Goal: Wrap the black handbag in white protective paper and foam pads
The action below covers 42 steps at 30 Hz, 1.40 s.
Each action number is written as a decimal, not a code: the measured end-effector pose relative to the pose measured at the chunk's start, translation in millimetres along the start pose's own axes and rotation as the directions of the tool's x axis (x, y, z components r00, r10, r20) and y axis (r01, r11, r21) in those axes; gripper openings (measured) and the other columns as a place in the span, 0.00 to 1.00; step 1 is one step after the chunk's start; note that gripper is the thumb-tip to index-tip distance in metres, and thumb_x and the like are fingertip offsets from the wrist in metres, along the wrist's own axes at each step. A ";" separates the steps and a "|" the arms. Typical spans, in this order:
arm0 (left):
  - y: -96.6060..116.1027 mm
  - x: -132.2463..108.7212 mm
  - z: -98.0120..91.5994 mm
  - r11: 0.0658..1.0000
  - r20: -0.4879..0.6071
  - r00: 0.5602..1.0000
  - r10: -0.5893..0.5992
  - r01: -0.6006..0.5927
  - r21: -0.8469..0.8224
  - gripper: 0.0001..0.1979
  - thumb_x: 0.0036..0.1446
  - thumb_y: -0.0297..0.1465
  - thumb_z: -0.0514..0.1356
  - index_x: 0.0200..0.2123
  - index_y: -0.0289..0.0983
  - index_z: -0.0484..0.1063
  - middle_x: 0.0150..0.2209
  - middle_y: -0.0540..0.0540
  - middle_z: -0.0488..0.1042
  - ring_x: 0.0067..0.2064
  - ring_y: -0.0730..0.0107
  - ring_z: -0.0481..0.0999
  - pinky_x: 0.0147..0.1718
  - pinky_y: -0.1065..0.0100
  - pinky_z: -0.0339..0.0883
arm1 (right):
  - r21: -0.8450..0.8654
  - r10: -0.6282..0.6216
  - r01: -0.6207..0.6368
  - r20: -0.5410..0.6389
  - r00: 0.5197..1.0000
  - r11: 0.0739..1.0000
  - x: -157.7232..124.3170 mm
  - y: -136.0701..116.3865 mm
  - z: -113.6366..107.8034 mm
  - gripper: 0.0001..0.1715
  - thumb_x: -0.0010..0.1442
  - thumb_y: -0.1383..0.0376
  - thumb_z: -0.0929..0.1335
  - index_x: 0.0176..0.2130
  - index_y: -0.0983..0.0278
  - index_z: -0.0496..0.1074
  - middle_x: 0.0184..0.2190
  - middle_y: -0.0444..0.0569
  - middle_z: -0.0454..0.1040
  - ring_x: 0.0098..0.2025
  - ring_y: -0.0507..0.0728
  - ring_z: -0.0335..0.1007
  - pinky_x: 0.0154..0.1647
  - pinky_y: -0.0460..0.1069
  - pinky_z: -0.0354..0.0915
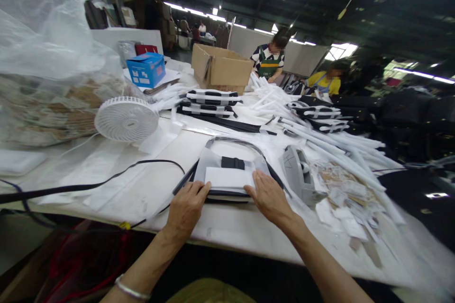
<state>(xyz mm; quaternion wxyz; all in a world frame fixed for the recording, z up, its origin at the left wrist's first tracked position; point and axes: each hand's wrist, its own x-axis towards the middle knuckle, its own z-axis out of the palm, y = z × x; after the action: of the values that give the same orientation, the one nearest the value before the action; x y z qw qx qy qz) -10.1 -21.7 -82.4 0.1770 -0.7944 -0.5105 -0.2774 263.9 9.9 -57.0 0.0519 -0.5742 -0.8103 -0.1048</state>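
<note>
A black bag (216, 197) lies flat on the table in front of me, with its dark looped handle (245, 144) pointing away. Translucent wrapping (209, 158) covers its upper face, and a black strap piece (232, 163) shows there. Across the near part rests a folded white sheet (227, 178). My left hand (186, 207) lies at the bag's near left corner, thumb touching the sheet's left end. At the right end is my right hand (269, 196), fingers stretched flat over the wrapping and thumb at the sheet's edge. The bag's underside is hidden.
A white fan (127, 119) stands left, near a plastic-wrapped bundle (53, 109). Behind are a blue box (146, 70), a cardboard box (227, 68) and stacked wrapped handles (209, 102). A grey tape dispenser (300, 175) and white tubes (341, 156) lie right. Co-workers (268, 60) are beyond.
</note>
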 end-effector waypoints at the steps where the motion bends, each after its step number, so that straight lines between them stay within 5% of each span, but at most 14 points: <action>1: 0.4 0.0 -0.1 1.000 0.008 1.000 -0.003 0.003 0.000 0.14 0.62 0.23 0.58 0.50 0.38 0.71 0.39 0.46 0.75 0.37 0.63 0.72 0.37 0.64 0.65 | 0.000 0.014 -0.014 0.045 0.999 1.000 0.9 -3.5 -6.0 0.36 0.68 0.50 0.60 0.59 0.77 0.66 0.58 0.69 0.68 0.62 0.68 0.63 0.63 0.61 0.59; 6: -0.8 -1.0 -0.7 1.000 0.008 1.000 0.003 -0.003 0.031 0.14 0.63 0.25 0.58 0.51 0.38 0.71 0.47 0.44 0.75 0.40 0.62 0.72 0.38 0.63 0.66 | 0.065 -0.041 0.037 0.062 0.997 0.997 15.0 -33.5 -37.5 0.42 0.67 0.45 0.58 0.65 0.73 0.58 0.66 0.64 0.58 0.69 0.68 0.50 0.68 0.65 0.46; 9: -3.2 -1.7 -1.5 1.000 0.029 0.999 0.018 -0.019 0.020 0.15 0.63 0.26 0.57 0.53 0.38 0.70 0.48 0.44 0.75 0.41 0.62 0.73 0.39 0.63 0.67 | 0.151 -0.103 0.095 0.043 0.994 0.984 26.9 -42.3 -44.4 0.38 0.68 0.46 0.57 0.66 0.66 0.58 0.67 0.57 0.56 0.70 0.65 0.47 0.69 0.64 0.44; 14: -5.2 -3.1 -1.7 1.000 0.045 0.999 0.022 -0.022 0.006 0.18 0.63 0.26 0.58 0.56 0.37 0.68 0.46 0.45 0.75 0.41 0.62 0.73 0.40 0.62 0.68 | 0.101 0.140 -0.145 0.055 0.989 0.984 43.7 -4.6 -43.1 0.31 0.71 0.53 0.57 0.65 0.67 0.60 0.65 0.59 0.61 0.68 0.65 0.53 0.67 0.63 0.47; 17: -5.0 -2.4 -1.1 1.000 0.028 0.999 0.025 -0.025 0.011 0.19 0.62 0.25 0.58 0.57 0.36 0.67 0.46 0.45 0.76 0.41 0.62 0.73 0.41 0.62 0.68 | 0.111 0.180 -0.191 0.102 0.978 0.975 40.7 17.0 -35.2 0.28 0.71 0.56 0.57 0.62 0.67 0.63 0.59 0.57 0.70 0.61 0.62 0.65 0.60 0.59 0.56; 24: 0.0 2.7 -2.8 1.000 0.035 0.999 0.004 -0.005 0.014 0.19 0.62 0.25 0.59 0.56 0.35 0.68 0.44 0.44 0.76 0.41 0.62 0.73 0.39 0.62 0.68 | 0.076 0.193 -0.179 -0.258 0.947 0.981 18.9 9.1 -11.3 0.16 0.69 0.59 0.62 0.46 0.61 0.75 0.42 0.50 0.79 0.45 0.60 0.70 0.48 0.54 0.56; 30: 3.1 2.3 -2.2 0.999 0.055 0.998 -0.007 0.005 0.041 0.18 0.62 0.26 0.58 0.55 0.34 0.69 0.46 0.42 0.77 0.42 0.60 0.74 0.41 0.61 0.69 | 0.048 0.165 -0.157 -0.247 0.955 0.986 22.9 10.1 -14.3 0.13 0.67 0.60 0.65 0.36 0.61 0.76 0.38 0.49 0.79 0.46 0.61 0.69 0.58 0.59 0.54; 33: 2.6 1.4 -2.7 0.999 0.054 0.999 -0.004 0.001 0.045 0.18 0.63 0.27 0.58 0.55 0.33 0.69 0.51 0.40 0.75 0.45 0.57 0.74 0.46 0.59 0.69 | 0.032 0.110 -0.105 -0.314 0.943 0.994 25.2 -2.7 -24.3 0.14 0.67 0.61 0.64 0.45 0.64 0.76 0.50 0.54 0.76 0.58 0.65 0.64 0.65 0.65 0.45; 37: -0.1 0.3 -4.6 0.999 0.053 0.998 0.041 -0.043 0.020 0.17 0.64 0.29 0.57 0.55 0.33 0.69 0.57 0.40 0.72 0.46 0.58 0.75 0.48 0.59 0.68 | 0.125 -0.082 0.121 -0.278 0.957 0.985 21.0 -45.8 -30.1 0.25 0.68 0.58 0.64 0.59 0.67 0.67 0.61 0.55 0.67 0.66 0.65 0.55 0.68 0.64 0.47; 42: -1.6 -3.6 -4.6 0.995 0.066 0.993 0.099 -0.100 0.008 0.19 0.63 0.27 0.55 0.57 0.32 0.68 0.57 0.40 0.72 0.47 0.58 0.75 0.51 0.60 0.67 | 0.209 -0.207 0.251 -0.211 0.955 0.945 10.9 -80.5 -2.2 0.30 0.65 0.61 0.67 0.62 0.69 0.62 0.64 0.56 0.64 0.66 0.64 0.55 0.68 0.62 0.50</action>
<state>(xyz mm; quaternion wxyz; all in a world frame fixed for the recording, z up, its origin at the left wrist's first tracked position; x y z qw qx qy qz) -13.9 -26.1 -81.0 0.1783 -0.8266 -0.4773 -0.2389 184.3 -6.2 -61.4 0.1821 -0.4531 -0.8700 -0.0673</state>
